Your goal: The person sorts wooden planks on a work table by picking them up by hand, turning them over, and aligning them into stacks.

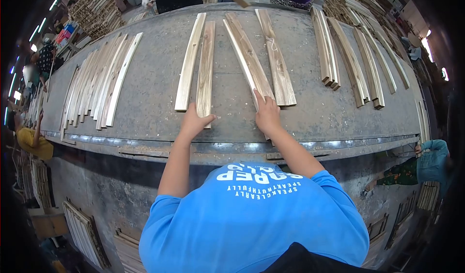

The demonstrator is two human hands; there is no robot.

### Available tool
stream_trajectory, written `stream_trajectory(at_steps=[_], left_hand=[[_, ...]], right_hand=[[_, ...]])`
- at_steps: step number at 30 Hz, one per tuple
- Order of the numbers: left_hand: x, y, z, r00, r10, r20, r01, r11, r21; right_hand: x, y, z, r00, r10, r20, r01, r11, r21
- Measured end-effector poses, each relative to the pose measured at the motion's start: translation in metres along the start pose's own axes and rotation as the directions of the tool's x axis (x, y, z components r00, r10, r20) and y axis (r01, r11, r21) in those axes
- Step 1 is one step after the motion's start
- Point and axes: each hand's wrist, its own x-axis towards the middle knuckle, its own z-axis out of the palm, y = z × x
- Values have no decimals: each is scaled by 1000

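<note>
My left hand (195, 121) is closed on the near end of a wooden strip (206, 69), its thumb out to the right. Another pale strip (191, 62) lies just left of it. Right of centre, my right hand (267, 114) grips the near end of a wooden strip (249, 55), with fingers over its top and left edge. Beside that strip, on its right, rests a knotty strip (276, 60). All of them lie lengthwise on the grey table (160, 79).
Rows of strips lie on the table at left (99, 79) and right (356, 60). The table's metal front edge (232, 147) runs before me. Co-workers stand across the table, at far left (34, 142) and far right (432, 161). Wood stacks (97, 11) stand behind.
</note>
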Motion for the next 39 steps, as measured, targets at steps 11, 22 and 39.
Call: stream_trajectory(at_steps=[11, 22, 39], left_hand=[[-62, -25, 9, 949, 35, 315, 260, 483, -836], [-67, -26, 6, 896, 308, 320, 415, -324, -850], [-86, 3, 26, 997, 64, -42, -77, 777, -625]], right_hand=[[7, 25, 3, 996, -71, -60, 86, 940, 330], [-22, -44, 8, 980, -195, 41, 197, 979, -46], [-3, -76, 13, 978, -191, 86, 182, 977, 108]])
